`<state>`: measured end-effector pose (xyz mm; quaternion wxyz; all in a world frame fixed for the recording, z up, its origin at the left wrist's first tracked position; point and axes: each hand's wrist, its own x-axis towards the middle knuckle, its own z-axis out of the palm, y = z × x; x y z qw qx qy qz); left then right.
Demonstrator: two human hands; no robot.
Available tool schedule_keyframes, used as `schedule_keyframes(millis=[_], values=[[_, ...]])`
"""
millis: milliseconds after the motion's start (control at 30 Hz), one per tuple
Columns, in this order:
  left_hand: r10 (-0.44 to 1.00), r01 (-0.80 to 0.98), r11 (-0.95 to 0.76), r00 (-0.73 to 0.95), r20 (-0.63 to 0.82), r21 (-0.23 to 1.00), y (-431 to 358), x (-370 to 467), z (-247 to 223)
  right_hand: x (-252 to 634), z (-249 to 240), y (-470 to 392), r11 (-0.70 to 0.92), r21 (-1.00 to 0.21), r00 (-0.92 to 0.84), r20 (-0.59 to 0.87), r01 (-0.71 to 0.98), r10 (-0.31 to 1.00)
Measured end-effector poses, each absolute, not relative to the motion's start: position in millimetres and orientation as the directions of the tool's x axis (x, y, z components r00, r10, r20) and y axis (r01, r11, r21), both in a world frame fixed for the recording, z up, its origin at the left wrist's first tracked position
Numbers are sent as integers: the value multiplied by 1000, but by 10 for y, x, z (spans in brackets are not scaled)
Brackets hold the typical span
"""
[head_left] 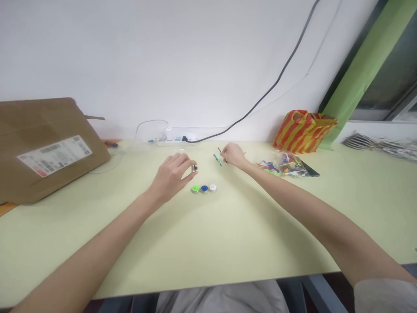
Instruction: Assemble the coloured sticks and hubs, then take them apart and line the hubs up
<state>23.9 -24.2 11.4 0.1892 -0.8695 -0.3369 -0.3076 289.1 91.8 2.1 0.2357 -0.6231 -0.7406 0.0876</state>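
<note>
Between thumb and fingertips, my left hand (172, 176) pinches a small round clear piece with a black middle (195, 168), held on edge above the table. Three small clear round pieces stand in a row below it, with a green top (195, 188), a blue top (204, 188) and a white top (213, 188). My right hand (233, 153) is closed farther back, its fingers around a thin dark stick-like piece (219, 149). Just left of those fingers lie thin green and blue strips (218, 160). Their exact kind is too small to make out.
A cardboard box (48, 148) stands at the left. Along the wall lies a power strip (176, 140) with a black cable (260, 99). To the right are clear bags of colourful parts (289, 164) and a red-and-yellow striped bag (301, 132). The pale table's front edge runs before my lap.
</note>
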Motion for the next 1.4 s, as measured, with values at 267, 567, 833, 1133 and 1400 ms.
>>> schedule_keyframes(millis=[267, 567, 833, 1133, 1400], values=[[535, 704, -709, 504, 678, 37, -243, 246, 118, 2874, 92, 872, 195, -357, -110, 244, 914, 964], [755, 483, -640, 246, 608, 598, -424, 481, 104, 3008, -71, -168, 640, -617, -347, 538, 459, 768], [777, 306, -609, 417, 472, 732, -629, 714, 9, 2832, -403, -651, 769, -324, -447, 663, 551, 600], [696, 537, -717, 529, 486, 444, -561, 600, 26, 3020, -426, -390, 685, -394, -384, 609, 613, 694], [643, 567, -765, 694, 324, 304, -513, 583, 5, 3066, -468, -293, 702, -333, -539, 464, 629, 703]])
